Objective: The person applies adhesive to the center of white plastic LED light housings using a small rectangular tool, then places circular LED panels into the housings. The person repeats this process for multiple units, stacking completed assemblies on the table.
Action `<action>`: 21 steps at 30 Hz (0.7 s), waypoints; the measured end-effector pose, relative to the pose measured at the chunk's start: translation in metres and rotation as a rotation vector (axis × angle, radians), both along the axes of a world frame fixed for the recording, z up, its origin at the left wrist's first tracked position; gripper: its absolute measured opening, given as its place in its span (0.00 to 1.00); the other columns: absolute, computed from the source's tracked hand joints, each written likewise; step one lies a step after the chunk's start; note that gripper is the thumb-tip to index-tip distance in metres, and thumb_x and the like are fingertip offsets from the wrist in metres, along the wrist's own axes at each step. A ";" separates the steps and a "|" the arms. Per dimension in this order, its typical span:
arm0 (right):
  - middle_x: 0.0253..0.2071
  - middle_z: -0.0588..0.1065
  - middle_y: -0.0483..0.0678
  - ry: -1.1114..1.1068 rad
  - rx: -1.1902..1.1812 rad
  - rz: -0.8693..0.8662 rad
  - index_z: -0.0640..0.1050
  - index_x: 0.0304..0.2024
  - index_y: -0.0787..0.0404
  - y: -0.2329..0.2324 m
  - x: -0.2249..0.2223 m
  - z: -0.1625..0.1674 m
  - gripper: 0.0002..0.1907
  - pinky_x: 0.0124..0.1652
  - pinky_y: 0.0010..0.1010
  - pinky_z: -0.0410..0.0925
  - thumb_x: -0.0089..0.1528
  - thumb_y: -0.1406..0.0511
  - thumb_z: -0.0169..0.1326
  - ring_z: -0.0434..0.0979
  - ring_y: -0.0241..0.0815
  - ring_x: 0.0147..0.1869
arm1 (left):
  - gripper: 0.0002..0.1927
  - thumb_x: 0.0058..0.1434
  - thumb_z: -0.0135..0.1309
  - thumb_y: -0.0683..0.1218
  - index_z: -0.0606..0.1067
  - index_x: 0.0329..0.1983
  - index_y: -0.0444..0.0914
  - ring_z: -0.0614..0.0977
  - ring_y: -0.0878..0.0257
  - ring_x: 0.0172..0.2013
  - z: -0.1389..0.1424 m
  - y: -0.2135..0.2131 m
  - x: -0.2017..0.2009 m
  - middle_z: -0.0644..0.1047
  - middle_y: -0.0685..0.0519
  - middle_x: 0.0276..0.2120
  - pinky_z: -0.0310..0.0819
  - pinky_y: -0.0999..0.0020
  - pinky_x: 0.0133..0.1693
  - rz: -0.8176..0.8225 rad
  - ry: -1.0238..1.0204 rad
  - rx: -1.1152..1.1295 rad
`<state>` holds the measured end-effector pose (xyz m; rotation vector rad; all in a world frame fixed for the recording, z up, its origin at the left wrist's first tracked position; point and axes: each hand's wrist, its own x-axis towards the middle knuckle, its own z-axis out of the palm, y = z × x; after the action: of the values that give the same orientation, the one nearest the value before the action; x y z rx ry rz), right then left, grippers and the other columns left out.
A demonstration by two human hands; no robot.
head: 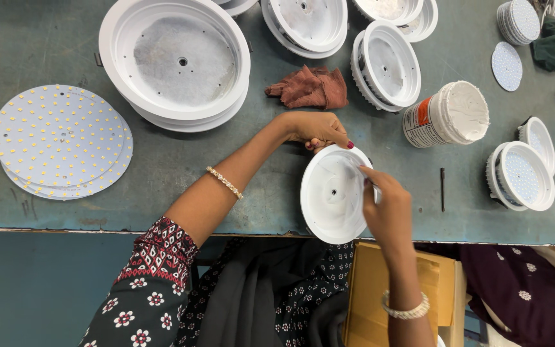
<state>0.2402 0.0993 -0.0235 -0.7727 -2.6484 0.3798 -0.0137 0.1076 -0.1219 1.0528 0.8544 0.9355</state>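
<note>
A small white round lamp housing [332, 196] is tilted at the table's near edge, its hollow side facing up with white paste smeared inside. My left hand [316, 128] grips its far rim with closed fingers. My right hand [387, 209] is at its right rim, a fingertip reaching into the bowl. A white tub of paste [448, 114] lies on its side to the right, its open mouth showing white paste.
Large white housings [175, 61] and smaller ones [387, 64] stand at the back. A stack of round LED boards [59, 141] lies at left, a brown rag [309, 88] behind my hands. Fitted lamps [521, 173] sit at right. A cardboard box [380, 283] is below the green table edge [97, 222].
</note>
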 end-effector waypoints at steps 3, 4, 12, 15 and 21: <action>0.46 0.79 0.59 -0.054 0.167 -0.009 0.80 0.51 0.64 -0.016 -0.013 -0.010 0.17 0.49 0.43 0.71 0.60 0.77 0.52 0.80 0.59 0.48 | 0.15 0.64 0.59 0.50 0.76 0.25 0.37 0.64 0.76 0.11 -0.001 0.000 0.000 0.68 0.61 0.13 0.56 0.79 0.13 0.002 0.010 0.010; 0.46 0.80 0.59 -0.070 0.162 0.011 0.80 0.51 0.64 -0.019 -0.012 -0.008 0.18 0.49 0.43 0.71 0.60 0.77 0.52 0.80 0.59 0.48 | 0.15 0.63 0.59 0.50 0.76 0.25 0.37 0.64 0.76 0.11 -0.001 -0.001 0.000 0.68 0.61 0.12 0.56 0.80 0.13 0.004 0.019 0.007; 0.43 0.80 0.60 -0.024 -0.060 -0.037 0.81 0.49 0.65 -0.012 0.007 0.014 0.14 0.46 0.39 0.72 0.61 0.73 0.54 0.82 0.57 0.46 | 0.15 0.64 0.59 0.49 0.75 0.25 0.36 0.65 0.76 0.11 -0.001 0.001 0.001 0.68 0.61 0.13 0.56 0.79 0.13 -0.003 0.004 0.007; 0.41 0.80 0.60 0.028 -0.080 -0.038 0.81 0.47 0.66 -0.008 -0.012 0.005 0.12 0.45 0.40 0.73 0.61 0.73 0.54 0.83 0.57 0.43 | 0.16 0.65 0.59 0.49 0.74 0.24 0.37 0.65 0.76 0.11 -0.002 0.002 0.001 0.68 0.61 0.13 0.55 0.79 0.13 -0.005 -0.004 0.007; 0.39 0.78 0.59 -0.096 0.049 0.019 0.79 0.47 0.68 -0.034 -0.039 0.005 0.12 0.44 0.44 0.69 0.61 0.74 0.54 0.78 0.60 0.44 | 0.15 0.63 0.59 0.50 0.76 0.25 0.37 0.63 0.76 0.10 -0.005 0.002 -0.001 0.67 0.61 0.12 0.55 0.80 0.12 -0.009 -0.015 -0.003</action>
<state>0.2007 0.0653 -0.0188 -0.7693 -2.7453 0.2880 -0.0143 0.1099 -0.1267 1.0449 0.8380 0.9334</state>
